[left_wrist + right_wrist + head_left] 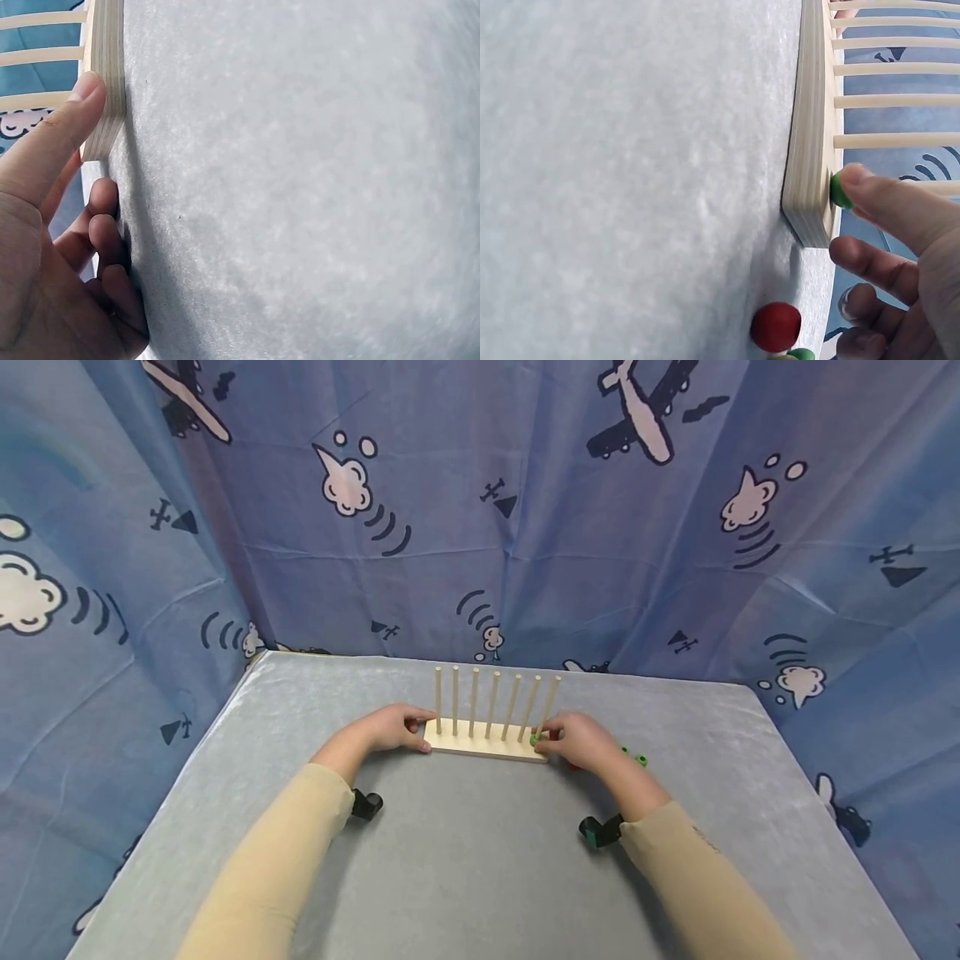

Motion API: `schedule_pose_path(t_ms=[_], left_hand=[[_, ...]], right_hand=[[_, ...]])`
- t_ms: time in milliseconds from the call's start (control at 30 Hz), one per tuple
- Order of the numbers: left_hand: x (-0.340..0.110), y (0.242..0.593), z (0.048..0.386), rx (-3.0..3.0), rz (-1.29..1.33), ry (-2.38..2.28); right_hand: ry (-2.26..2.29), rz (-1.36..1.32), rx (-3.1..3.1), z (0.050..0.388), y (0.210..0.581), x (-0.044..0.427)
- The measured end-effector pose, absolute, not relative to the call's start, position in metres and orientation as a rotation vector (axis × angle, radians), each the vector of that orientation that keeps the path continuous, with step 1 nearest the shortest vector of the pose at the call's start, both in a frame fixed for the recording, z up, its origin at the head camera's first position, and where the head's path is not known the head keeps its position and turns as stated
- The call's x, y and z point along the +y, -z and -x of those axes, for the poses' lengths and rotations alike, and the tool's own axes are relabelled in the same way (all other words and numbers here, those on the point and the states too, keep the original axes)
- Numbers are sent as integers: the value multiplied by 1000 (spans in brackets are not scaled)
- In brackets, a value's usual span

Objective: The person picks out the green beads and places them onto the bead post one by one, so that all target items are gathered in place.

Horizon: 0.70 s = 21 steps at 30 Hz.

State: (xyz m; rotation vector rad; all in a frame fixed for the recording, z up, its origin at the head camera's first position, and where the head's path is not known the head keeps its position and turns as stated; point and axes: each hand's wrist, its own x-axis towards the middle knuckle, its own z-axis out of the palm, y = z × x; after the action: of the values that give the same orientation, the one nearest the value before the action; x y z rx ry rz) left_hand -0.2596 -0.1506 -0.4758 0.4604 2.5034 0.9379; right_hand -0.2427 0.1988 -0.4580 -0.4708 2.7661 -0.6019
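Note:
A wooden board (483,746) with several upright pegs (473,702) stands on the table. My left hand (386,729) grips its left end; in the left wrist view the thumb of that hand (52,247) lies on the board's edge (109,82), its other fingers curled beside and behind. At the rightmost peg, my right hand (585,742) pinches a green bead (534,739) low against the board. The right wrist view shows the thumb of this hand (922,255) on the green bead (840,190), which partly hides it.
A red bead (775,327) lies on the table just beyond the board's right end, with a green one (802,354) beside it. More green pieces (641,761) show behind my right wrist. A patterned blue curtain (450,527) hangs behind the grey-covered table (465,860).

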Motion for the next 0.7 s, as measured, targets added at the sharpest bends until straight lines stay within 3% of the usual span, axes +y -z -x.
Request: schedule_pose_path(t_ms=[700], left_hand=[[-150,476,260,2503,-464,-924]], right_hand=[[574,447,2846,222,429,255]])
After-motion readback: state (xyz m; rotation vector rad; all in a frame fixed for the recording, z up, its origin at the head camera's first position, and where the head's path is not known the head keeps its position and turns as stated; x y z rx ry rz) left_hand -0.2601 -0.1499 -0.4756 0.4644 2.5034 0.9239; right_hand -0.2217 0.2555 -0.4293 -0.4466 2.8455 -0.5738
